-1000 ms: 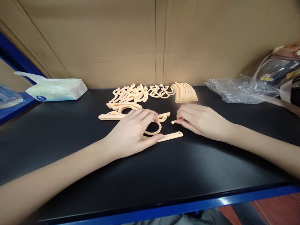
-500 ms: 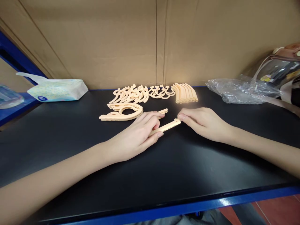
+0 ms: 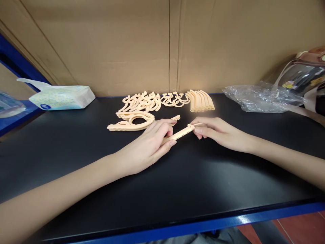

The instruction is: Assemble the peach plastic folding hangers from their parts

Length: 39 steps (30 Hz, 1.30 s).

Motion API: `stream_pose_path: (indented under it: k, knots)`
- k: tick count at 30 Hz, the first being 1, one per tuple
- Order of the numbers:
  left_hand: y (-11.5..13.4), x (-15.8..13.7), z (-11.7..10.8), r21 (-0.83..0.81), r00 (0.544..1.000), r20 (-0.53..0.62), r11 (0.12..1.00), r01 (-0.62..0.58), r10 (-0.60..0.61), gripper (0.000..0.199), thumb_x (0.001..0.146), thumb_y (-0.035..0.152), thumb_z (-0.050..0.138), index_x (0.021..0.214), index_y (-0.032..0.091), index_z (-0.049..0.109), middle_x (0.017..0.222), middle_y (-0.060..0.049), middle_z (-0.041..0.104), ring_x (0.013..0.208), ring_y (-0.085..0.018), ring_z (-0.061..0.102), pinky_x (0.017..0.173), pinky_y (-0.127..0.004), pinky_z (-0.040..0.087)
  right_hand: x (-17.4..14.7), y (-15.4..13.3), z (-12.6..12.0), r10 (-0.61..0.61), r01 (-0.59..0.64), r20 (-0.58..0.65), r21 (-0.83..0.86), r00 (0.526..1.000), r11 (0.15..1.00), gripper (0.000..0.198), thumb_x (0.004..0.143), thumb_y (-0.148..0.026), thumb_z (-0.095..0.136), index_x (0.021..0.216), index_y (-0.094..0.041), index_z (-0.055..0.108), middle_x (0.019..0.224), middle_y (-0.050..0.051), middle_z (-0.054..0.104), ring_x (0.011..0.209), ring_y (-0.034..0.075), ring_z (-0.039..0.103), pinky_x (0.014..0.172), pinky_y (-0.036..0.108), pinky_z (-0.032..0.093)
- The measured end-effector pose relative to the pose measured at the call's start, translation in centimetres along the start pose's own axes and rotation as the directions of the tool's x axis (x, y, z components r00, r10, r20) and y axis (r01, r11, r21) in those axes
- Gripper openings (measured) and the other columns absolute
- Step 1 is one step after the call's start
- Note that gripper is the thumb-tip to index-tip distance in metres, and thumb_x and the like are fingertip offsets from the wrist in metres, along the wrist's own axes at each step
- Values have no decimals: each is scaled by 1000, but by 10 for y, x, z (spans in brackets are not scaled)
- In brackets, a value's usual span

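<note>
My left hand [image 3: 152,140] is closed around a beige plastic folding-hanger part [image 3: 182,133], with its slotted edge toward me and its end pointing right. Beyond my left fingers, another beige end [image 3: 175,118] sticks out; I cannot tell whether it belongs to the same piece. At the held part's right tip, my right hand [image 3: 220,133] pinches a thin curved beige hook [image 3: 199,124] between thumb and forefinger. The hook meets the tip. Left of my left hand lie folded hanger pieces [image 3: 130,125], stacked on the black table.
Along the back lie several wavy hanger arms [image 3: 141,101], several curved hooks [image 3: 175,99] and a row of beige arm pieces [image 3: 201,100]. A tissue pack [image 3: 62,97] stands at left, a clear plastic bag [image 3: 256,98] and a transparent bag [image 3: 299,78] at right. Cardboard [image 3: 114,44] closes the back.
The hanger part's right end has shifted slightly up and left. My right fingers have changed their hold, and the curved hook now shows between them.
</note>
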State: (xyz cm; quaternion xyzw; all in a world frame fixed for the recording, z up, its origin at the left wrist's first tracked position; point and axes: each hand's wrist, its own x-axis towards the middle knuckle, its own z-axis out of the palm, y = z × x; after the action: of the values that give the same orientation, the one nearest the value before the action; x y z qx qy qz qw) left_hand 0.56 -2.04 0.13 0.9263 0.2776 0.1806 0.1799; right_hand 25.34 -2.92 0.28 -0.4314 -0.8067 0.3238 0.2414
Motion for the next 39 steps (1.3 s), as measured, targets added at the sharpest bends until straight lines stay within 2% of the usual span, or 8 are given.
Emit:
stream_pose_path:
  k: [4,7,10,16,20,23,27,39]
  knots:
    - [-1,-1,0,66,999,24,997,-41,39,14,100,28,35,99,19,45,142,-11,39,135,-21,33,109,-39,34,0,-3,1,24,-24,30,26,999,999,31,92,-46,47,90,-18,61,67,-4,42,61,10,35,55,25,28]
    - [-1,-2,-1,111,997,45,992,-61,57,19,100,27,34,97,19,50,148,-9,33,138,-22,29,113,-40,29,0,-3,1,15,-16,33,40,999,999,31,93,-46,47,88,-18,60,68,-4,42,63,10,36,57,24,29]
    - [-2,-2,0,128,997,43,989,-72,67,20,100,27,35,97,18,52,147,-9,34,139,-22,27,115,-40,28,-1,-2,1,-18,18,36,18,999,1000,29,94,-44,45,86,-19,57,70,-4,44,64,10,39,58,23,31]
    - [-4,-2,1,152,994,41,983,-105,100,17,100,27,37,98,19,52,146,-9,36,139,-22,27,115,-41,29,-2,-1,0,-136,142,50,-150,989,978,28,98,-39,39,81,-19,48,65,-5,42,57,10,40,55,24,31]
    - [-4,-2,1,154,993,48,981,-118,112,19,100,28,37,97,18,53,146,-10,36,139,-22,27,115,-40,28,-3,-2,0,-146,160,68,-315,987,935,30,99,-41,34,86,-19,50,67,-3,49,57,11,45,56,25,31]
    - [-3,-1,1,145,991,54,981,-126,119,18,100,27,37,96,18,53,145,-10,37,139,-22,28,115,-40,28,-5,-1,0,-148,166,75,-443,986,881,33,100,-42,30,89,-19,51,70,-1,54,58,13,48,55,26,31]
    - [-3,-1,0,126,990,56,983,-132,126,18,99,27,38,96,19,53,144,-10,39,138,-23,30,113,-41,30,-6,2,1,-231,222,61,-588,971,778,34,100,-41,27,85,-19,49,67,-1,54,50,12,43,50,25,28]
    - [-5,0,-1,119,988,77,982,-145,137,18,99,27,38,94,19,53,141,-10,42,136,-23,32,112,-42,30,-6,4,1,-410,282,107,-873,906,397,41,102,-34,23,79,-17,52,64,1,57,48,12,43,46,26,22]
